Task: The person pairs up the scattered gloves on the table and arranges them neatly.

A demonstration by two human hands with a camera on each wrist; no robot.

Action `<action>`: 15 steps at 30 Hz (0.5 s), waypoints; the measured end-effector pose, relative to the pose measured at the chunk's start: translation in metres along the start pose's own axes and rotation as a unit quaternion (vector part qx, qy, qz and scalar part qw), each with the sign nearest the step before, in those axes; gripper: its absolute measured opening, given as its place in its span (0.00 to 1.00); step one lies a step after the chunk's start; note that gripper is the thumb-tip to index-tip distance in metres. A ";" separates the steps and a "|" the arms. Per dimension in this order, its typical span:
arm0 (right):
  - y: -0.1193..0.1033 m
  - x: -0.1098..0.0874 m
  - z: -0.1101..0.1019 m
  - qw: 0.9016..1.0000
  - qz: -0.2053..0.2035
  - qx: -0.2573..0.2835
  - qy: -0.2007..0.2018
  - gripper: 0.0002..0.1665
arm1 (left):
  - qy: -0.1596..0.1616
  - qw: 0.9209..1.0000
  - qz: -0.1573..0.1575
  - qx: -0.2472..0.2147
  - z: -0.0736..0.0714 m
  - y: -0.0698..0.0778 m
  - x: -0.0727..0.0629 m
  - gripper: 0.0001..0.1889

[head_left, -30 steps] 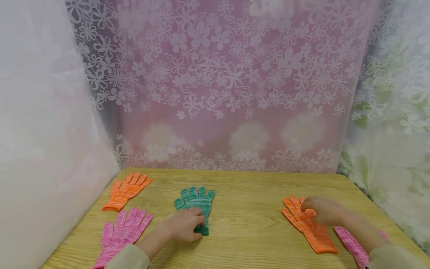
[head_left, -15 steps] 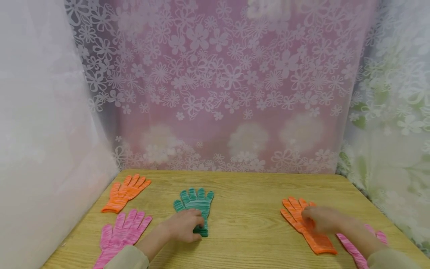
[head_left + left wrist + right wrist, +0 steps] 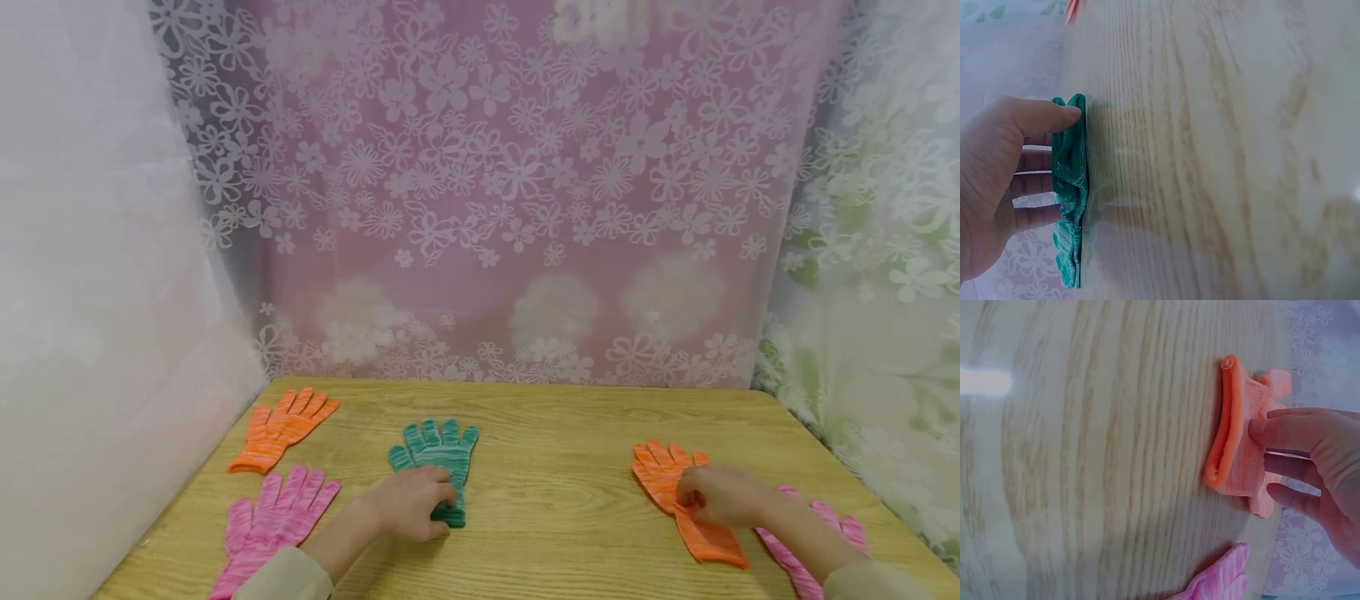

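My left hand (image 3: 411,503) rests on a teal-green knitted glove (image 3: 441,452) that lies palm-down left of the middle. In the left wrist view its thumb touches the cuff edge of the green glove (image 3: 1071,156), and the other fingers lie fairly straight against the fabric. On the right, my right hand (image 3: 723,497) pinches an orange glove (image 3: 708,542) near its middle, and the fabric bunches there. The right wrist view shows the thumb on the orange glove (image 3: 1244,450) beside its gaping cuff, with the other fingers touching it farther along.
A second orange glove (image 3: 281,429) lies at the far left, and a pink glove (image 3: 273,521) is nearer, partly under the left sleeve. Another pink glove (image 3: 787,558) lies under the right forearm. Flower-patterned curtains (image 3: 517,208) enclose the wooden table (image 3: 547,467) at the back and sides.
My right hand has come down and slightly nearer onto the orange glove, which now wrinkles inward at its middle. The left hand has stayed on the green glove.
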State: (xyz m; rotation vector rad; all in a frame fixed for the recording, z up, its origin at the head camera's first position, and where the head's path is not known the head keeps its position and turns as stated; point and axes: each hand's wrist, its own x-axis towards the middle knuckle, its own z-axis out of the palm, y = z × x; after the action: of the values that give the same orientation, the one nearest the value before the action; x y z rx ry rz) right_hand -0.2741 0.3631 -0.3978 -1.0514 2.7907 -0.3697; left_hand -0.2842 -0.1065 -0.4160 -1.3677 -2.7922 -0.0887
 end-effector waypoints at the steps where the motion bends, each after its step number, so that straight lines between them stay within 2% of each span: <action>1: 0.001 0.000 0.000 1.000 -0.004 -0.001 0.002 0.09 | 0.001 1.000 0.000 0.001 0.000 0.000 0.000 0.11; 9: 0.003 0.004 0.003 0.999 -0.041 -0.023 0.023 0.11 | -0.004 1.000 0.000 -0.022 -0.002 -0.001 -0.001 0.10; 15: 0.001 0.010 -0.002 0.997 -0.045 -0.015 0.054 0.08 | -0.007 0.998 -0.003 -0.057 -0.006 -0.002 -0.003 0.11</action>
State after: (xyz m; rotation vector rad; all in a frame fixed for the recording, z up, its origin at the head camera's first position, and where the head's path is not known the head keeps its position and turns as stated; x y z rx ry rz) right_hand -0.2831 0.3577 -0.3967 -1.2012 2.8581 -0.4079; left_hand -0.2839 -0.1102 -0.4103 -1.3892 -2.8429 -0.2426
